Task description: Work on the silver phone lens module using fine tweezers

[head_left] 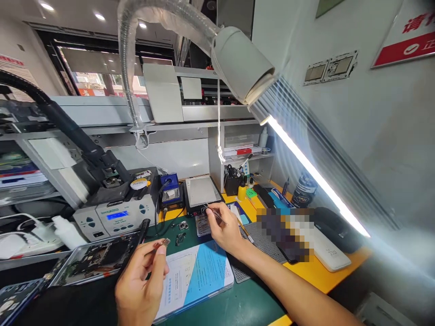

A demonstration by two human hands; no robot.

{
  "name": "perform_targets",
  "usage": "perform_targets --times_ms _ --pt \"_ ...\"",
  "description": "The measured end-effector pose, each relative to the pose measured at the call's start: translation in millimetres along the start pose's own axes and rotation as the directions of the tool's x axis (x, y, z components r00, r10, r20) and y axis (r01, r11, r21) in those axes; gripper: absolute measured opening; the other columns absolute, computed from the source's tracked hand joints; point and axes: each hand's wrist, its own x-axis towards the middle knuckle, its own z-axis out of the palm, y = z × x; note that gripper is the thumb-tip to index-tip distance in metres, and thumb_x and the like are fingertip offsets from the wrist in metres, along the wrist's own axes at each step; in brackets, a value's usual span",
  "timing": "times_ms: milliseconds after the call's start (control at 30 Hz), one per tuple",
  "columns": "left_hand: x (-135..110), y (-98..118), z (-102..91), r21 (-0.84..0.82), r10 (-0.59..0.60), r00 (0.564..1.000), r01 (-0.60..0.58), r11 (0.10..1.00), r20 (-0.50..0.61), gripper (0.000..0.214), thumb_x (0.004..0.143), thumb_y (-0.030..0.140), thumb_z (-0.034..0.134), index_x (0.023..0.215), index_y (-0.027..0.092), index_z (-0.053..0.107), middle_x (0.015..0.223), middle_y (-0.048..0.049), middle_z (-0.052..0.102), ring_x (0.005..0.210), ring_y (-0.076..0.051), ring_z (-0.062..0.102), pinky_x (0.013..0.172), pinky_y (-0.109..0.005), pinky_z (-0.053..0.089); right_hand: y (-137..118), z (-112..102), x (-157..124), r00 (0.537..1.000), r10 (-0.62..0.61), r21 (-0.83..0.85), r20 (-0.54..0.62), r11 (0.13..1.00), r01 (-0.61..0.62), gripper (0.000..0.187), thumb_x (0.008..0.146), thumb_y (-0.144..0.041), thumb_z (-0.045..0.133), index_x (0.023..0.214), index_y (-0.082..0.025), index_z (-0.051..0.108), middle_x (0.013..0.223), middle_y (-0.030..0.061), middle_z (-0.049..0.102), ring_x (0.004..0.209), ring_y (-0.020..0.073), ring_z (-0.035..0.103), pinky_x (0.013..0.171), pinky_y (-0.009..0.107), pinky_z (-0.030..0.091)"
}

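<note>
My left hand (142,276) is closed in a pinch on a small shiny metal part (166,242), held above the left edge of a blue-and-white booklet (200,276). My right hand (224,226) is closed around thin metal tweezers (222,218). Their tips point left, in front of a black device with a pale flat top (203,191). Between the hands, two small dark-and-silver parts, one a camera-like module (183,225) and the other a black piece (181,239), lie on the green mat (251,301). My fingers partly hide the held part.
A grey station with a blue display (117,216) stands left, beside a white bottle (68,232). Opened devices (98,260) lie lower left. A lit tube lamp (316,176) hangs across the right side. A white power bank (324,249) lies on the right.
</note>
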Motion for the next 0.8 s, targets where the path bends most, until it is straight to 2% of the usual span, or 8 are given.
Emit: perform_targets --times_ms 67,167,300,433,500,633,800 --pt "2.6 8.4 1.4 -0.062 -0.025 0.998 0.029 0.998 0.057 0.027 0.089 0.043 0.066 0.096 0.017 0.07 0.052 0.005 0.058 0.045 -0.014 0.055 0.045 -0.023 0.049 -2.5 -0.6 0.7 0.999 0.011 0.043 -0.033 0.999 -0.01 0.023 0.101 -0.034 0.065 0.119 -0.019 0.067 0.119 0.0077 0.07 0.097 0.0218 0.071 0.085 0.043 0.06" --pt "15.3 26.8 4.9 -0.111 -0.014 0.994 0.027 0.993 0.111 0.023 0.093 0.04 0.065 0.1 0.018 0.068 0.057 0.0043 0.06 0.051 -0.014 0.059 0.049 -0.023 0.049 -5.8 -1.5 3.9 0.995 0.057 0.125 -0.082 0.991 -0.046 0.025 0.101 -0.034 0.065 0.121 -0.019 0.066 0.121 0.0082 0.069 0.099 0.0225 0.07 0.084 0.043 0.06" --pt "48.1 60.6 14.5 -0.237 0.046 0.993 -0.02 0.971 0.108 0.022 0.096 0.039 0.061 0.1 0.018 0.065 0.057 0.0052 0.06 0.051 -0.012 0.058 0.049 -0.021 0.05 -19.8 -3.5 17.8 0.984 0.13 0.239 -0.125 0.966 -0.097 0.026 0.102 -0.035 0.063 0.122 -0.018 0.065 0.112 0.0065 0.07 0.083 0.0175 0.07 0.07 0.034 0.061" --pt "83.8 94.7 28.5 -0.362 0.119 0.989 -0.079 0.929 0.089 0.024 0.096 0.041 0.063 0.101 0.018 0.065 0.055 0.0059 0.06 0.048 -0.011 0.057 0.045 -0.019 0.048 -58.3 -5.9 50.2 0.976 0.134 0.307 -0.173 0.949 -0.076 0.026 0.103 -0.037 0.062 0.118 -0.016 0.065 0.095 0.0023 0.07 0.066 0.0127 0.066 0.056 0.027 0.057" --pt "98.1 107.1 33.6 -0.418 0.148 0.986 -0.101 0.903 0.083 0.025 0.095 0.041 0.065 0.102 0.017 0.067 0.056 0.0054 0.061 0.048 -0.011 0.057 0.045 -0.019 0.049 -83.5 -5.6 69.8 0.976 0.102 0.326 -0.191 0.945 -0.035 0.024 0.103 -0.037 0.062 0.112 -0.016 0.067 0.092 0.0015 0.07 0.063 0.0116 0.065 0.055 0.026 0.056" --pt "119.1 117.8 32.0 -0.495 0.168 0.983 -0.111 0.862 0.073 0.027 0.093 0.042 0.068 0.1 0.016 0.07 0.055 0.0043 0.06 0.05 -0.012 0.058 0.043 -0.018 0.049 -125.7 -2.4 99.8 0.961 0.042 0.377 -0.274 0.924 0.067 0.027 0.103 -0.041 0.061 0.109 -0.015 0.068 0.095 0.0032 0.071 0.067 0.0128 0.068 0.056 0.027 0.058" --pt "131.7 114.5 15.5 -0.506 0.155 0.984 -0.093 0.857 0.082 0.028 0.091 0.044 0.071 0.098 0.017 0.071 0.052 0.0042 0.06 0.047 -0.011 0.056 0.043 -0.018 0.047 -143.9 0.2 112.8 0.942 0.089 0.451 -0.322 0.89 0.07 0.03 0.101 -0.046 0.06 0.102 -0.018 0.07 0.093 0.0098 0.078 0.066 0.0205 0.077 0.06 0.035 0.066"
